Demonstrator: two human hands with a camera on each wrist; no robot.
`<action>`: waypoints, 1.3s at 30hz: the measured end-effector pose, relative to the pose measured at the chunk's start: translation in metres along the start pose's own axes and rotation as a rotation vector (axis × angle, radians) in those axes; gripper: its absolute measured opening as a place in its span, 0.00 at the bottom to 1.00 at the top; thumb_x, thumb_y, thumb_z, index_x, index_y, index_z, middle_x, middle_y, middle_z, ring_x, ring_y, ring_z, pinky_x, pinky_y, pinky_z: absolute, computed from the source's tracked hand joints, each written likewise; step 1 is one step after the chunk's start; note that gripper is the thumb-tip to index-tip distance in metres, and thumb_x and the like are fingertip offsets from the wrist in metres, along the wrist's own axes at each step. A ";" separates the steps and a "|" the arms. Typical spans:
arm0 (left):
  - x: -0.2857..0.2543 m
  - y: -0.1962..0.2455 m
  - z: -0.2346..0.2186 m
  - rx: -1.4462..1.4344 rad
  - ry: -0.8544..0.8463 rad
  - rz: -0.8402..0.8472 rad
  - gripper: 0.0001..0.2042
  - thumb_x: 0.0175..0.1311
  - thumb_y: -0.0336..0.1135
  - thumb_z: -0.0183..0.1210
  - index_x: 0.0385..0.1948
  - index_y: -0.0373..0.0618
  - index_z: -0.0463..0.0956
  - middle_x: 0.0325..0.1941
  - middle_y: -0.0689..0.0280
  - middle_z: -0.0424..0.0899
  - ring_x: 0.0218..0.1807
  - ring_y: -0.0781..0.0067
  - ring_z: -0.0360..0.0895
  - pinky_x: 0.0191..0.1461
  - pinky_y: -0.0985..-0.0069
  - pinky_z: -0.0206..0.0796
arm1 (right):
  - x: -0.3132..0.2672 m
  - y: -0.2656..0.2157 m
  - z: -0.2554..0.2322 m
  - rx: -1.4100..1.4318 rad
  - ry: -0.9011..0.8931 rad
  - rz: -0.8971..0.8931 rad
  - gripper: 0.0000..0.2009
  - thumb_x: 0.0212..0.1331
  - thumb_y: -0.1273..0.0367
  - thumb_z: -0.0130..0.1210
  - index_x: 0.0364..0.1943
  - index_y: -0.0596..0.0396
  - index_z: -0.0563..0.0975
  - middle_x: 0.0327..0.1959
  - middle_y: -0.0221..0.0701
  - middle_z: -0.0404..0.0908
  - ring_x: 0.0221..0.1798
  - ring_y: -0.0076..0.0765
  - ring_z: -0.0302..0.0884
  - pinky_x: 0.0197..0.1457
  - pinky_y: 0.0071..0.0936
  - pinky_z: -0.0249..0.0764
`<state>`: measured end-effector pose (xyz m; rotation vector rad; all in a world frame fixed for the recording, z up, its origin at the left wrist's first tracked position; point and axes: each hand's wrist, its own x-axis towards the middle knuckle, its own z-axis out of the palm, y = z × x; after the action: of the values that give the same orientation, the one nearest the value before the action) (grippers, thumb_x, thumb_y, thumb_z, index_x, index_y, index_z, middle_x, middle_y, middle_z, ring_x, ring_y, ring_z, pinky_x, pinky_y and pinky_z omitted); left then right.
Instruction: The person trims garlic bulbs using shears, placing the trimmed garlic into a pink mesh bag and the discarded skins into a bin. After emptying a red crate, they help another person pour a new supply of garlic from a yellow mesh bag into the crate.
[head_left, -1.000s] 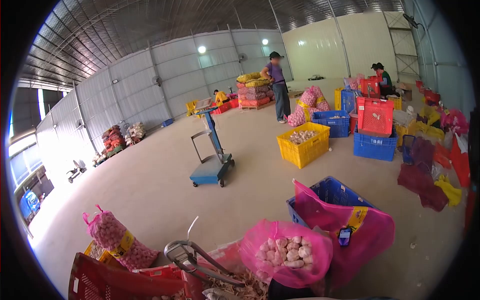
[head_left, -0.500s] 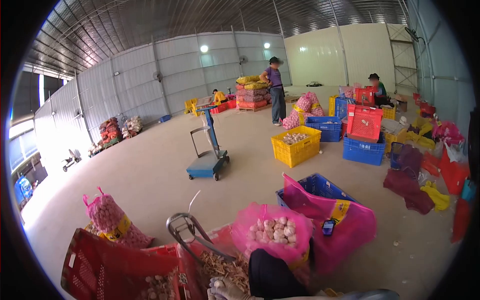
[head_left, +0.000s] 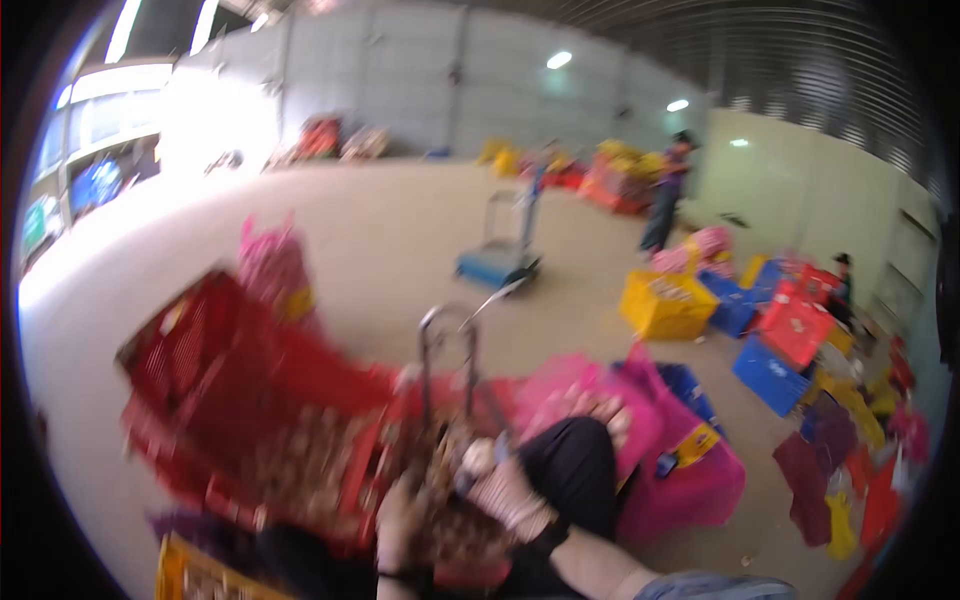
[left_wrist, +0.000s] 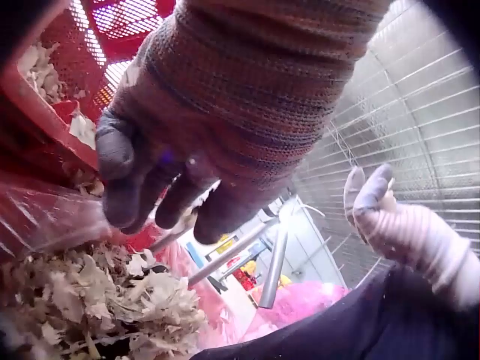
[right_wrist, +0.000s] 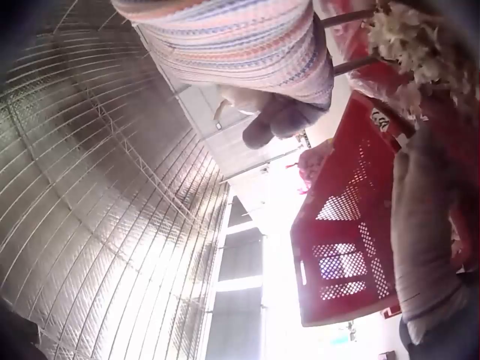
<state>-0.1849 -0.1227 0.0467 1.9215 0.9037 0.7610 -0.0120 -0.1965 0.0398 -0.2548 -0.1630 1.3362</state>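
"What do we have in our hands?"

"Our right hand (head_left: 512,497) grasps a pale garlic bulb (head_left: 480,457) with bent fingers. Our left hand (head_left: 400,520) is released, its gloved fingers loosely bent and pointing down. Both are gloved, with the bulb just right of the left one in the head view."

"And right around them?"

"We see a heap of dry husks (left_wrist: 112,300) near the left hand. To our left is a big red crate (head_left: 225,350) with more bulbs (head_left: 310,450) inside. A bent metal handle (head_left: 448,312) stands just beyond the hands. On our right, past a dark-clad knee (head_left: 575,465), is an open pink mesh bag (head_left: 560,385) of bulbs, near a blue crate (head_left: 690,390)."

"Farther out?"

"On the floor (head_left: 385,240) we have a blue platform scale (head_left: 495,265), then a yellow crate (head_left: 665,308) to its right. A person (head_left: 667,190) stands at the far right, near stacked sacks (head_left: 615,180). The head view is blurred, so we cannot tell finer details."
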 end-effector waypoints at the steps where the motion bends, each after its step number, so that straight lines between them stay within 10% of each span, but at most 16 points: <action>1: 0.005 -0.012 0.002 -0.339 -0.062 -0.018 0.18 0.67 0.42 0.55 0.50 0.38 0.76 0.43 0.54 0.83 0.46 0.62 0.80 0.50 0.69 0.71 | -0.001 0.002 0.011 -0.052 0.016 0.013 0.34 0.63 0.36 0.38 0.45 0.54 0.76 0.37 0.37 0.81 0.38 0.39 0.79 0.42 0.37 0.78; 3: 0.005 -0.012 0.012 -0.802 -0.004 -0.048 0.20 0.66 0.35 0.59 0.57 0.37 0.72 0.55 0.63 0.77 0.54 0.73 0.74 0.58 0.76 0.66 | 0.004 0.004 0.007 -0.184 0.077 0.003 0.37 0.60 0.33 0.38 0.48 0.55 0.75 0.40 0.37 0.81 0.40 0.41 0.80 0.44 0.38 0.78; 5: 0.009 -0.004 0.021 -0.601 0.092 0.290 0.26 0.59 0.28 0.64 0.61 0.40 0.69 0.66 0.60 0.69 0.59 0.69 0.72 0.63 0.74 0.64 | 0.008 0.008 -0.005 -0.231 0.002 0.043 0.39 0.59 0.32 0.39 0.54 0.55 0.72 0.50 0.39 0.80 0.50 0.43 0.79 0.54 0.41 0.76; 8: 0.010 -0.002 0.044 -0.490 0.024 0.280 0.22 0.61 0.24 0.61 0.59 0.40 0.72 0.66 0.58 0.69 0.61 0.69 0.70 0.63 0.75 0.64 | 0.008 0.031 0.000 -0.495 0.104 -0.032 0.39 0.60 0.35 0.44 0.58 0.57 0.68 0.59 0.36 0.72 0.63 0.36 0.69 0.70 0.33 0.62; 13: 0.013 -0.050 0.078 -0.986 0.099 -0.117 0.09 0.66 0.26 0.57 0.46 0.38 0.80 0.46 0.66 0.82 0.46 0.76 0.76 0.50 0.78 0.70 | 0.008 0.047 -0.043 -0.777 0.045 -0.121 0.14 0.64 0.54 0.57 0.38 0.49 0.75 0.29 0.17 0.68 0.31 0.15 0.64 0.35 0.16 0.63; 16: 0.020 -0.062 0.067 -1.013 0.225 -0.247 0.08 0.67 0.33 0.54 0.39 0.41 0.80 0.35 0.69 0.82 0.38 0.77 0.77 0.45 0.78 0.70 | 0.000 0.042 -0.048 -0.548 0.275 0.306 0.09 0.64 0.60 0.56 0.36 0.49 0.75 0.21 0.21 0.68 0.18 0.17 0.58 0.18 0.16 0.54; 19: 0.033 -0.078 0.041 -1.051 0.267 -0.338 0.13 0.66 0.41 0.51 0.32 0.43 0.80 0.30 0.68 0.81 0.29 0.74 0.74 0.37 0.75 0.69 | -0.004 0.040 -0.032 -0.396 0.186 0.516 0.16 0.63 0.65 0.57 0.52 0.55 0.75 0.40 0.39 0.82 0.22 0.23 0.65 0.28 0.21 0.67; 21: 0.041 -0.149 0.048 -1.360 0.170 -0.317 0.09 0.64 0.39 0.53 0.26 0.48 0.78 0.26 0.71 0.78 0.29 0.78 0.73 0.35 0.79 0.66 | -0.002 0.032 -0.015 -0.323 0.086 0.372 0.23 0.62 0.68 0.60 0.61 0.53 0.69 0.55 0.40 0.78 0.47 0.30 0.80 0.53 0.27 0.74; 23: 0.039 -0.130 0.037 -1.396 0.385 -0.457 0.06 0.62 0.38 0.57 0.26 0.51 0.77 0.26 0.72 0.77 0.30 0.78 0.74 0.36 0.80 0.67 | 0.003 0.009 0.002 -0.353 0.058 0.153 0.25 0.62 0.68 0.60 0.63 0.50 0.66 0.57 0.39 0.77 0.49 0.32 0.80 0.51 0.27 0.76; 27: 0.036 -0.134 0.030 -1.317 0.393 -0.602 0.07 0.62 0.40 0.57 0.29 0.51 0.77 0.31 0.71 0.80 0.34 0.73 0.77 0.41 0.76 0.69 | -0.003 -0.076 0.033 -0.535 0.169 -0.372 0.17 0.59 0.71 0.61 0.53 0.51 0.73 0.42 0.28 0.79 0.25 0.14 0.71 0.23 0.11 0.64; 31: 0.052 -0.146 0.046 -1.206 0.365 -0.720 0.07 0.63 0.42 0.56 0.31 0.51 0.77 0.31 0.70 0.80 0.35 0.73 0.77 0.42 0.77 0.69 | -0.011 -0.163 0.035 -1.051 0.534 -0.808 0.17 0.58 0.75 0.59 0.52 0.52 0.74 0.37 0.24 0.76 0.25 0.14 0.70 0.23 0.14 0.66; 35: 0.050 -0.123 0.059 -1.066 0.333 -0.722 0.09 0.64 0.42 0.55 0.31 0.48 0.77 0.30 0.70 0.78 0.35 0.73 0.77 0.42 0.77 0.68 | -0.021 -0.240 -0.045 -1.347 0.700 -0.554 0.23 0.56 0.77 0.58 0.59 0.55 0.71 0.40 0.28 0.79 0.33 0.23 0.76 0.36 0.21 0.75; 37: 0.049 -0.113 0.060 -1.055 0.326 -0.714 0.09 0.64 0.42 0.54 0.31 0.48 0.76 0.30 0.70 0.78 0.34 0.74 0.76 0.41 0.78 0.68 | -0.016 -0.253 -0.082 -2.099 0.922 -0.502 0.26 0.56 0.76 0.58 0.62 0.55 0.69 0.42 0.35 0.80 0.40 0.32 0.79 0.43 0.27 0.77; 39: 0.051 -0.108 0.059 -0.977 0.344 -0.731 0.10 0.65 0.42 0.54 0.31 0.47 0.76 0.28 0.69 0.76 0.32 0.74 0.75 0.39 0.79 0.67 | -0.020 -0.253 -0.077 -1.954 1.054 -0.249 0.29 0.56 0.73 0.61 0.65 0.55 0.66 0.48 0.41 0.79 0.46 0.38 0.80 0.50 0.32 0.77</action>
<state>-0.1424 -0.0669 -0.0668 0.5520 1.0614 0.8510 0.2408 -0.2757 0.0358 -2.3793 -0.5239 0.2181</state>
